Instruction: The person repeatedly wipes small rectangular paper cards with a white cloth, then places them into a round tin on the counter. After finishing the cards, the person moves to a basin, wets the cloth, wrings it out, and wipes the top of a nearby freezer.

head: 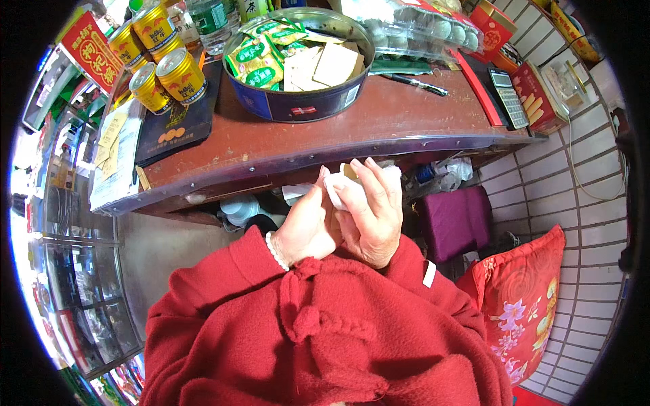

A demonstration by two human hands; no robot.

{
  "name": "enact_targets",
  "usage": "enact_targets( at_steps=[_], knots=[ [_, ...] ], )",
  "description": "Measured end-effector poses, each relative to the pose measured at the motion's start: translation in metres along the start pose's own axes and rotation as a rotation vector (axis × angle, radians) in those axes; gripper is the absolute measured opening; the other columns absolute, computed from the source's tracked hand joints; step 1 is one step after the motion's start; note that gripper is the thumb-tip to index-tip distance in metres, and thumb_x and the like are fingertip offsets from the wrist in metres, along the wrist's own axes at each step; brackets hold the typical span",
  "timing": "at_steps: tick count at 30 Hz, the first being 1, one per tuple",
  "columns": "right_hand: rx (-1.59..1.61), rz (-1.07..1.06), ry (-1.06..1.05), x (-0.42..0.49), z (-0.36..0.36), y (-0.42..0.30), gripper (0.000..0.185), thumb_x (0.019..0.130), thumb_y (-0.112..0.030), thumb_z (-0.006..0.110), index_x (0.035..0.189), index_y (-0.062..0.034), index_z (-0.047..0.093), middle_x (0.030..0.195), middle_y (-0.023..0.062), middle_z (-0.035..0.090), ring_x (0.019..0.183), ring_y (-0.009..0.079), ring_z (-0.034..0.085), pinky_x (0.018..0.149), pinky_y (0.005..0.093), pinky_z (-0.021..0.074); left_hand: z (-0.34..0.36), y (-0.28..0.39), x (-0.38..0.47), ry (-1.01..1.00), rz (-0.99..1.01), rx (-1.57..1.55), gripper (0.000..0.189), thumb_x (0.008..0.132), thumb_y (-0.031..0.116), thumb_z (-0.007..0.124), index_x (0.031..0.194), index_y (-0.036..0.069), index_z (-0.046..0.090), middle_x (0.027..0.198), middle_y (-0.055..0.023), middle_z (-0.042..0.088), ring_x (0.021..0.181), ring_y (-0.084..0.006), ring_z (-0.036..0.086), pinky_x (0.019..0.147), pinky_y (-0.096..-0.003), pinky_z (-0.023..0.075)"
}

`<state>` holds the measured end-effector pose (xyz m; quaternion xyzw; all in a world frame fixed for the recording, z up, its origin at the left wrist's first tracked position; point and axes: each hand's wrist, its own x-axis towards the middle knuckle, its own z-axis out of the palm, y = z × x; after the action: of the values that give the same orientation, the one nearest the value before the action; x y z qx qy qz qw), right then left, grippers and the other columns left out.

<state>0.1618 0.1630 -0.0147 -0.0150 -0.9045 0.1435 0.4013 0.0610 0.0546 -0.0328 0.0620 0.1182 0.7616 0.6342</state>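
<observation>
Close in front of my chest, just short of the desk edge, both hands meet. My right hand (373, 213) has its fingers and thumb on a crumpled white tissue (345, 192). Beside it, my left hand (310, 221), with a white beaded bracelet (275, 251) at the wrist, touches the tissue's left side with raised fingers; whether it grips anything is hidden. A small tan piece (348, 171) shows between the fingers at the tissue's top. Beyond the hands, a round tin (299, 105) holds green-and-yellow packets (256, 61) and pale square pieces (335, 63).
Yellow drink cans (182, 76) stand on a dark folder (175, 129) on the brown desk (284, 136). A pen (417, 85), a calculator (509, 96) and egg cartons (426, 33) lie to the right. Below are a purple stool (457, 222) and a red floral cushion (523, 304).
</observation>
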Motion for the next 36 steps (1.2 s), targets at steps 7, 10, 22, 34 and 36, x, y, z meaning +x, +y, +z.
enact_targets(
  at_steps=[7, 10, 22, 34, 36],
  knots=[
    [0.064, 0.129, 0.057, 0.001, -0.007, 0.015, 0.037, 0.079, 0.002, 0.068, 0.116, -0.0026, 0.066, 0.117, 0.0229, 0.063, 0.100, 0.0391, 0.065, 0.083, 0.0403, 0.0551, -0.001, -0.002, -0.001, -0.032, -0.129, 0.181, 0.047, 0.108, 0.043, 0.033, 0.145, 0.016, 0.042, 0.141, -0.0060, 0.054, 0.131, -0.0242, 0.051, 0.113, -0.0476, 0.0362],
    [0.107, 0.216, 0.060, -0.006, -0.004, 0.024, 0.034, 0.084, 0.000, 0.068, 0.117, -0.0019, 0.065, 0.118, 0.0201, 0.064, 0.100, 0.0371, 0.067, 0.083, 0.0381, 0.0557, -0.004, -0.001, -0.002, 0.090, -0.124, 0.217, 0.043, 0.109, 0.032, 0.037, 0.145, 0.009, 0.042, 0.137, -0.0094, 0.056, 0.127, -0.0252, 0.055, 0.110, -0.0464, 0.0410],
    [0.084, -0.150, -0.014, -0.003, -0.015, 0.005, 0.031, 0.079, -0.006, 0.069, 0.110, -0.0058, 0.070, 0.121, 0.0218, 0.064, 0.109, 0.0368, 0.063, 0.090, 0.0425, 0.0533, -0.005, 0.005, 0.005, 0.083, -0.005, 0.040, 0.036, 0.106, 0.028, 0.045, 0.133, 0.005, 0.053, 0.126, -0.0079, 0.062, 0.114, -0.0199, 0.059, 0.101, -0.0393, 0.0474],
    [-0.062, -0.007, 0.008, -0.014, -0.011, 0.025, 0.027, 0.080, 0.000, 0.069, 0.106, -0.0033, 0.071, 0.118, 0.0190, 0.067, 0.112, 0.0410, 0.063, 0.094, 0.0461, 0.0518, -0.008, 0.006, 0.003, 0.057, -0.009, 0.063, 0.042, 0.108, 0.029, 0.039, 0.138, 0.002, 0.047, 0.133, -0.0113, 0.058, 0.120, -0.0237, 0.057, 0.106, -0.0413, 0.0439],
    [0.003, 0.112, 0.087, -0.017, -0.012, 0.029, 0.029, 0.078, 0.002, 0.072, 0.107, -0.0012, 0.070, 0.119, 0.0210, 0.065, 0.111, 0.0405, 0.063, 0.093, 0.0447, 0.0511, -0.016, 0.006, 0.003, 0.110, -0.018, 0.120, 0.045, 0.108, 0.030, 0.035, 0.141, 0.002, 0.044, 0.138, -0.0127, 0.056, 0.125, -0.0265, 0.056, 0.110, -0.0448, 0.0411]
  ],
)
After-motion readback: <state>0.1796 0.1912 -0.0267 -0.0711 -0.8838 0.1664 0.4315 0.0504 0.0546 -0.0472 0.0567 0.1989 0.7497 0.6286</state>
